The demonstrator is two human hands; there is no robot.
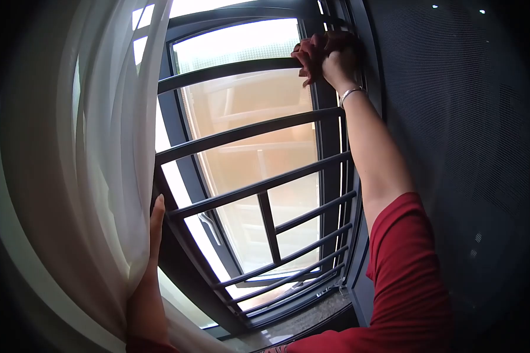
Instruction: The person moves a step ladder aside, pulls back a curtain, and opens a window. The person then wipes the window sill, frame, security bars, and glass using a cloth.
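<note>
At the upper right, my right hand [339,66] is closed on a dark red cloth [312,53], which bunches against the right side of the window frame near the end of an upper dark bar [235,70]. A bracelet circles that wrist. Lower down on the left, my left hand [157,217] rests by the dark frame post [174,235] at the edge of the white curtain [112,176]. One finger or thumb of it points up; the other fingers are hidden, so its grip cannot be made out.
Several dark horizontal bars [253,126] cross the window, with a paned sash and a pale handle [209,228] behind them. A dark mesh screen [453,117] fills the right side. Below the window runs a stone sill [318,315].
</note>
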